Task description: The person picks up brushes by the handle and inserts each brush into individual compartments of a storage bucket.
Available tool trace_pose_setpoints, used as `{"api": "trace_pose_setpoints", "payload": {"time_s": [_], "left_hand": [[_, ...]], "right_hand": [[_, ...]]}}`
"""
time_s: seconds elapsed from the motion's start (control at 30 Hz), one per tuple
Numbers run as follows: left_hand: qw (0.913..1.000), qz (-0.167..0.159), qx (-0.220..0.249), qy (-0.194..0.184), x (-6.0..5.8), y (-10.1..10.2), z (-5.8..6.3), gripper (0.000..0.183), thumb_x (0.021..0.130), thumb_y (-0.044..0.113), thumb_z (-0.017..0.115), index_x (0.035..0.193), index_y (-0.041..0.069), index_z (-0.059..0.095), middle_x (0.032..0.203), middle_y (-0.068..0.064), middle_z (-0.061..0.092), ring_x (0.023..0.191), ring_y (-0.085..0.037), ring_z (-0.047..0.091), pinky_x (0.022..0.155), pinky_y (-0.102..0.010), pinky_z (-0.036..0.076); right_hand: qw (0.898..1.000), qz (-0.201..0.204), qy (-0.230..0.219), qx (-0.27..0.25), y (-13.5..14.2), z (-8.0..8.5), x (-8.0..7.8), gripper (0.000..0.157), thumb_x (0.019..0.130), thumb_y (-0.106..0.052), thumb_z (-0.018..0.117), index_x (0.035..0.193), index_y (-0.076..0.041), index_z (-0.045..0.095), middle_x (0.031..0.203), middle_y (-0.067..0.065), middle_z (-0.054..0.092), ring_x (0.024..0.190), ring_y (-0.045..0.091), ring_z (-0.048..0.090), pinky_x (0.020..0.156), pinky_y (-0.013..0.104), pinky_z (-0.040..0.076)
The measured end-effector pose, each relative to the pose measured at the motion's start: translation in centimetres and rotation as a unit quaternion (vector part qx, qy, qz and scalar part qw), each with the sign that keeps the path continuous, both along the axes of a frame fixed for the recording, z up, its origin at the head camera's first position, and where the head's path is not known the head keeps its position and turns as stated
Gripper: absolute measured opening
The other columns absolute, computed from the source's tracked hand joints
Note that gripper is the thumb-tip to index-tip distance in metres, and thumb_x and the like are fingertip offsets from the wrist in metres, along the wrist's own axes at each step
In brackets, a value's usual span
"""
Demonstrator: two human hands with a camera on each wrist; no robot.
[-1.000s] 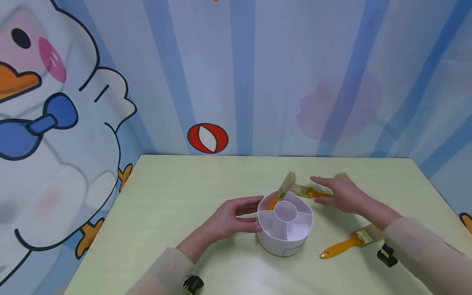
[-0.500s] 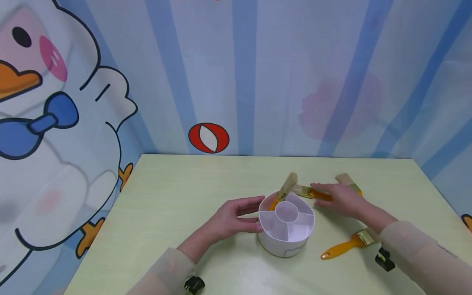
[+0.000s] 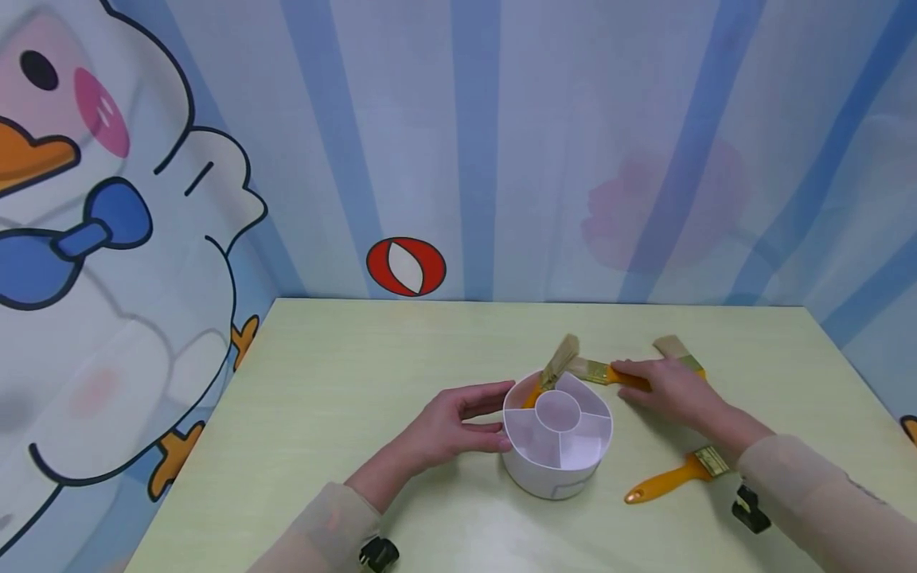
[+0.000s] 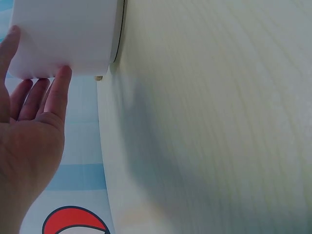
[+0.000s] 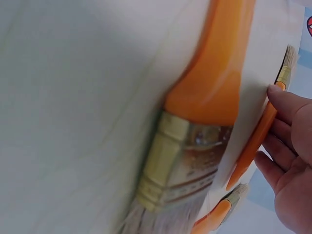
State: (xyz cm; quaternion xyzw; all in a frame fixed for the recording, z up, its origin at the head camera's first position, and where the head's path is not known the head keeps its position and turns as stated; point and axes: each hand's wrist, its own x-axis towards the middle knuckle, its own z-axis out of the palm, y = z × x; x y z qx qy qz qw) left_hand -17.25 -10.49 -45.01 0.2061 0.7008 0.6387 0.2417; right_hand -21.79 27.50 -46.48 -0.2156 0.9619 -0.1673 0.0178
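Note:
A round white divided container (image 3: 552, 479) stands on the table, its top split into compartments around a round middle one. My left hand (image 3: 458, 420) touches the container's left side with fairly straight fingers and thumb; the left wrist view shows fingertips against the white wall (image 4: 63, 39). One paintbrush (image 3: 559, 360) leans in the rear left compartment, bristles up. My right hand (image 3: 669, 390) holds a second paintbrush (image 3: 596, 372) by its orange handle, bristles toward the container. In the right wrist view, thumb and fingers lie along that handle (image 5: 258, 134), partly hiding it.
Another paintbrush (image 3: 669, 481) lies at the front right, close beneath the right forearm. Behind the right hand lies one more paintbrush (image 3: 675, 348), its handle mostly hidden. The pale table (image 3: 358, 342) ends at a patterned backdrop (image 3: 530, 159).
My right hand has lowered onto the paintbrush right of the container and its fingers have closed around the handle. The left hand and container stay nearly in place.

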Motion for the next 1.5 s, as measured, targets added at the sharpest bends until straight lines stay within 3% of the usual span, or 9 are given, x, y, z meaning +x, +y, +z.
{"api": "trace_pose_setpoints", "payload": {"time_s": [0.6,1.07,1.27,1.5], "left_hand": [[0.9999,0.004,0.012,-0.003,0.2,0.2,-0.1,0.073,0.09,0.001,0.085,0.156,0.011,0.056,0.158,-0.007,0.057,0.145,-0.029,0.055,0.105,-0.037,0.059],[0.9999,0.009,0.012,0.002,0.4,0.3,-0.2,0.072,0.09,0.002,0.086,0.155,0.012,0.057,0.157,-0.005,0.058,0.144,-0.029,0.056,0.104,-0.037,0.059],[0.9998,0.011,0.016,0.002,0.4,0.2,-0.2,0.072,0.09,0.001,0.085,0.155,0.01,0.057,0.158,-0.008,0.057,0.145,-0.03,0.055,0.105,-0.038,0.059],[0.9998,0.014,0.01,0.001,0.4,0.1,-0.2,0.073,0.09,0.0,0.085,0.156,0.011,0.056,0.158,-0.008,0.057,0.145,-0.031,0.055,0.105,-0.037,0.059]], "right_hand": [[0.997,0.016,0.078,0.006,0.1,-0.9,-0.3,0.031,0.096,-0.006,0.079,0.127,-0.002,0.077,0.116,0.019,0.079,0.105,0.039,0.076,0.09,0.056,0.063],[0.992,0.033,0.122,0.01,-0.3,-0.3,-0.5,0.022,0.092,-0.003,0.082,0.114,-0.003,0.082,0.106,0.013,0.081,0.097,0.036,0.078,0.086,0.053,0.065],[0.993,0.028,0.117,-0.012,-0.1,-0.1,-0.6,0.019,0.091,-0.005,0.083,0.11,-0.004,0.083,0.103,0.012,0.082,0.095,0.034,0.078,0.084,0.052,0.065],[0.996,-0.009,0.065,-0.061,0.3,0.6,-0.4,0.024,0.095,-0.005,0.08,0.118,-0.002,0.081,0.108,0.014,0.081,0.094,0.032,0.074,0.084,0.052,0.064]]}}
